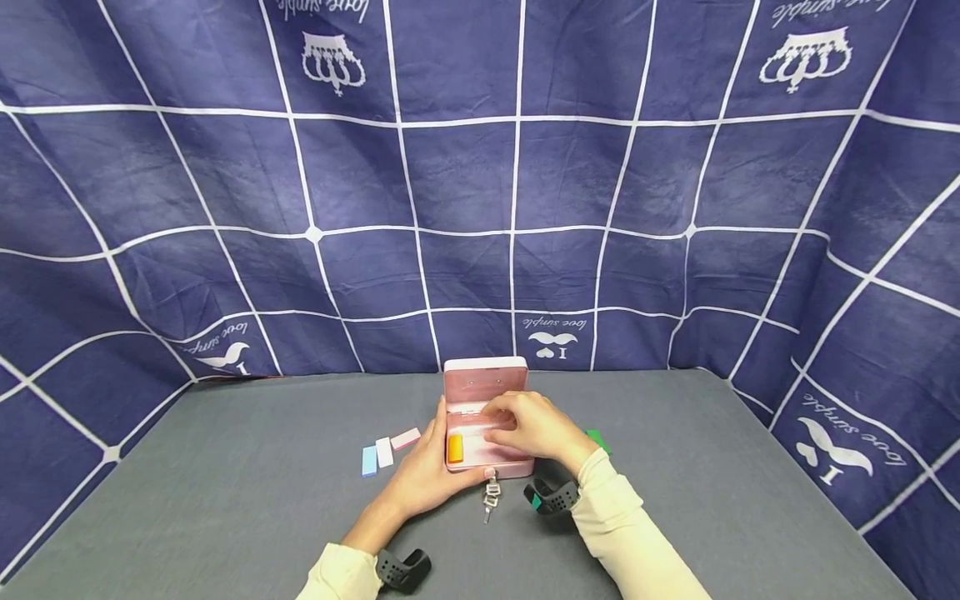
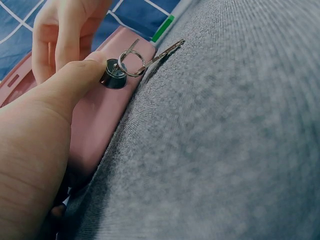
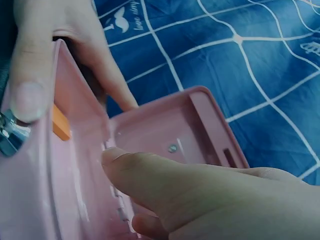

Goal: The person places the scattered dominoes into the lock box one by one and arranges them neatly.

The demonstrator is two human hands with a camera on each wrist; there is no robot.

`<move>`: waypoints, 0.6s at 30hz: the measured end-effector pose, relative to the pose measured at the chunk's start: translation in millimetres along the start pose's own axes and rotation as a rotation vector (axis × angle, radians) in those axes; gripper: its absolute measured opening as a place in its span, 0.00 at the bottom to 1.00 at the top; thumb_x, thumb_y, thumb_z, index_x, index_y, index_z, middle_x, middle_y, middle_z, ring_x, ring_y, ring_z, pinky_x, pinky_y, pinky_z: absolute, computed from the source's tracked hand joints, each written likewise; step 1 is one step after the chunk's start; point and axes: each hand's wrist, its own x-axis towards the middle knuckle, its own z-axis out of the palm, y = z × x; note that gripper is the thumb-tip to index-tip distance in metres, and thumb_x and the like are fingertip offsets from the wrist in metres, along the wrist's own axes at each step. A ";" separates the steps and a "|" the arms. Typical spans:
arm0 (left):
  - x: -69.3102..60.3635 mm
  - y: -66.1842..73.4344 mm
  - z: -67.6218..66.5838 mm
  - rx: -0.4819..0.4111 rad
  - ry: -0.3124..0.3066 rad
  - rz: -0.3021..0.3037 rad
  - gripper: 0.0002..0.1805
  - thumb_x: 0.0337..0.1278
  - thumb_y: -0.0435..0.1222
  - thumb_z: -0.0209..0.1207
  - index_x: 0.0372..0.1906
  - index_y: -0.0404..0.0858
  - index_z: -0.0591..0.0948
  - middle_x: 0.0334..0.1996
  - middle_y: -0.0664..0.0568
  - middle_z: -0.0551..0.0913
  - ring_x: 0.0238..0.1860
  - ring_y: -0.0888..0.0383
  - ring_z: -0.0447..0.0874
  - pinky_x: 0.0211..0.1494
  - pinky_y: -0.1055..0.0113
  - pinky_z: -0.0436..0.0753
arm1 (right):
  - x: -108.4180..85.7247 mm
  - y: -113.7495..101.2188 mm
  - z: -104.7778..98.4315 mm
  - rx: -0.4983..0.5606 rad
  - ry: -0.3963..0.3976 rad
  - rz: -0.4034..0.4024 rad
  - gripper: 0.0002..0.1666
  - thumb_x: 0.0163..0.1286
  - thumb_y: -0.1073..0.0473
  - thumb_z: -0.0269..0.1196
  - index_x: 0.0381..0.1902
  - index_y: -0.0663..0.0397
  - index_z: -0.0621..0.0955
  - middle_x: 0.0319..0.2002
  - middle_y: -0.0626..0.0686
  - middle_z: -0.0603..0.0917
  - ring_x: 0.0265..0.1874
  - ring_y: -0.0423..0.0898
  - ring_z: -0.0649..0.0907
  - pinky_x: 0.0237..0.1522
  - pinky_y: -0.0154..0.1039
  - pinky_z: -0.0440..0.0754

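Note:
A pink metal lock box point(image 1: 486, 385) stands with its hinged lid raised. An orange block point(image 1: 455, 448) lies inside at the left. My left hand point(image 1: 422, 473) grips the box's left side, its thumb on the front wall beside the round lock point(image 2: 115, 79). From that lock hangs a ring with keys point(image 1: 491, 493). Over the open box is my right hand point(image 1: 542, 427), fingers bent and thumb apart from them. Nothing shows between them. In the right wrist view its thumb is close to the hinge point(image 3: 121, 207); whether it touches is unclear.
Left of the box, a blue block point(image 1: 369, 461), a white block point(image 1: 384, 452) and a pink-and-white block point(image 1: 406, 439) lie on the grey tabletop point(image 1: 247, 492). Something green point(image 1: 598, 440) is partly hidden behind my right wrist. A blue checked curtain point(image 1: 465, 175) hangs behind.

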 end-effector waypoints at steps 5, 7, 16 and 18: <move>-0.2 -0.4 0.0 0.003 0.005 0.003 0.73 0.38 0.66 0.70 0.80 0.43 0.37 0.71 0.43 0.64 0.63 0.47 0.71 0.61 0.47 0.72 | -3.4 5.4 -12.7 0.010 0.016 -0.024 0.17 0.57 0.60 0.73 0.45 0.57 0.86 0.38 0.50 0.87 0.33 0.47 0.83 0.38 0.39 0.80; -0.1 -0.6 -0.3 0.000 0.006 0.005 0.73 0.38 0.66 0.70 0.80 0.44 0.37 0.70 0.43 0.64 0.63 0.47 0.71 0.60 0.47 0.73 | -4.7 7.6 -17.4 0.028 0.012 -0.030 0.17 0.57 0.61 0.73 0.46 0.58 0.85 0.39 0.51 0.87 0.34 0.48 0.84 0.38 0.39 0.80; 0.4 -0.4 -0.7 -0.011 0.008 0.016 0.73 0.37 0.66 0.71 0.80 0.47 0.37 0.70 0.44 0.64 0.64 0.46 0.70 0.61 0.47 0.72 | -16.3 22.2 -38.7 0.185 -0.053 0.036 0.19 0.59 0.62 0.71 0.49 0.59 0.85 0.41 0.54 0.87 0.36 0.50 0.84 0.41 0.45 0.82; 0.2 -0.5 -0.3 -0.010 0.010 0.016 0.73 0.37 0.67 0.71 0.80 0.48 0.37 0.70 0.44 0.64 0.64 0.46 0.70 0.61 0.46 0.72 | -19.0 25.1 -41.0 0.181 -0.073 0.073 0.19 0.59 0.61 0.72 0.49 0.59 0.85 0.42 0.54 0.86 0.36 0.49 0.84 0.40 0.43 0.82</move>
